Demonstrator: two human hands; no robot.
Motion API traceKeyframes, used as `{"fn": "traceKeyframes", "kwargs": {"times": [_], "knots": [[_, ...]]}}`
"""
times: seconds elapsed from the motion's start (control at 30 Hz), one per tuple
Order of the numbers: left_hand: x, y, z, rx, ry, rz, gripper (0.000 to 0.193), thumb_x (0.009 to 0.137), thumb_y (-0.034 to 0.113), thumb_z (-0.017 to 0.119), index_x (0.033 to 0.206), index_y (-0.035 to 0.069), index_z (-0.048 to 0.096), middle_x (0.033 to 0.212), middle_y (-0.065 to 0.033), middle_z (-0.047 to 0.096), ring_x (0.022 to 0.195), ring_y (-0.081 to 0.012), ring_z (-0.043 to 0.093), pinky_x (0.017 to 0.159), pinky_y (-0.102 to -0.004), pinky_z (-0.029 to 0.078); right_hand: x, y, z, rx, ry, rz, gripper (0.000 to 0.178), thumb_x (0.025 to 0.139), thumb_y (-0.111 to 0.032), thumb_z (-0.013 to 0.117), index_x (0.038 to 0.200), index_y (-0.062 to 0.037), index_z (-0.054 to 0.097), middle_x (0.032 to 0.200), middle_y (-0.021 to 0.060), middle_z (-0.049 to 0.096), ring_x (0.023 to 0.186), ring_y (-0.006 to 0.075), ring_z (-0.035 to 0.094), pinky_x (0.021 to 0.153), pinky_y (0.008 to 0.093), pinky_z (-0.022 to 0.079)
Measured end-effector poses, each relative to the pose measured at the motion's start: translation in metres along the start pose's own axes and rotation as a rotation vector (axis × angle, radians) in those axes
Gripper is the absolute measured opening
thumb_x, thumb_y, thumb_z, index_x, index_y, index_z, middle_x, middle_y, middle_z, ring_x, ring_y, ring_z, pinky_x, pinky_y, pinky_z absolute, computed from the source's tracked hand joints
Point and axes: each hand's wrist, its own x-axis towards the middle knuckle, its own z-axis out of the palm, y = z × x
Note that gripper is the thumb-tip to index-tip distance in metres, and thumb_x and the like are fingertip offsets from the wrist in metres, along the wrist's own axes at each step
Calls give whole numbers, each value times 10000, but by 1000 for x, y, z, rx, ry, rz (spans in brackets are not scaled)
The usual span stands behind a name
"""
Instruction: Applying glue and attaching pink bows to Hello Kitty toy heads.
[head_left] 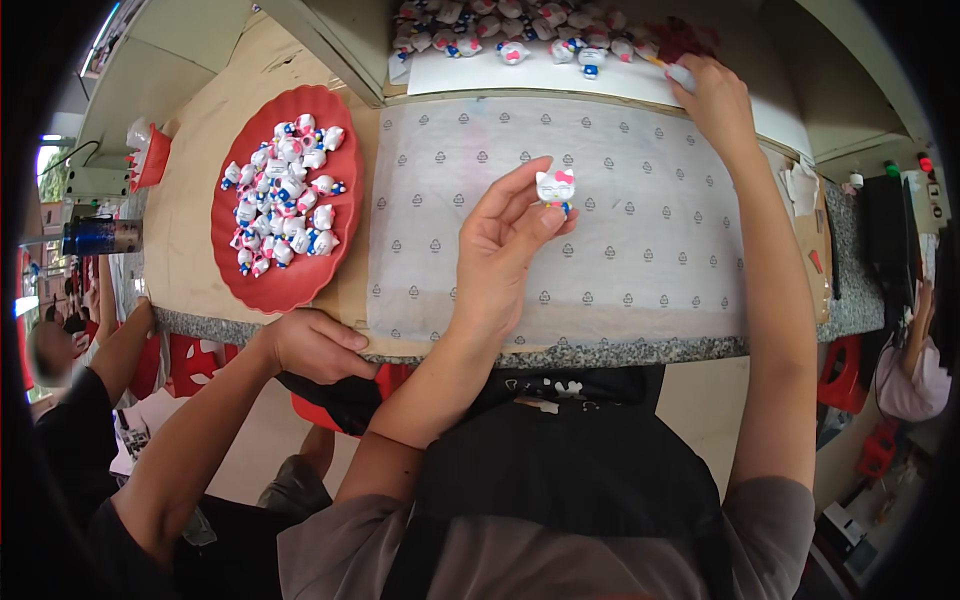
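Over the middle of the table, my left hand (510,225) pinches a small white cat figurine (556,186) with a pink bow and a blue lower part. The figurine is upright between my thumb and fingers. At the far right, my right hand (715,95) is closed round a whitish pen-like tool (682,77) with an orange tip. The tip is close to a dark red patch (685,40) on the white shelf board; whether they touch I cannot tell. Beneath my left hand lies a translucent sheet (620,230) printed with small dark marks.
A red scalloped tray (345,215) at the left holds several similar figurines. More figurines (512,52) crowd the back shelf (480,82). Another person's hand (322,347) rests at the table's front edge, left of my left forearm. A blue cylinder (100,237) stands far left.
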Motion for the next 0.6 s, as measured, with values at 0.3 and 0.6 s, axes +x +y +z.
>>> {"fn": "traceKeyframes", "kwargs": {"times": [0.3, 0.6], "knots": [[5, -3, 0, 43, -4, -29, 383, 759, 15, 542, 1125, 8, 429, 976, -83, 536, 841, -133, 536, 766, -271, 443, -30, 11, -10, 284, -32, -232, 304, 570, 46, 622, 856, -35, 554, 906, 53, 517, 776, 243, 532, 661, 339, 432], [1, -11, -18, 64, -27, 83, 368, 759, 18, 551, 1112, 53, 452, 954, -15, 541, 855, -90, 517, 758, -233, 421, -68, -36, -44, 656, -56, -14, 193, 712, -4, 566, 906, 5, 568, 800, 86, 580, 713, 138, 529, 657, 247, 414]]}}
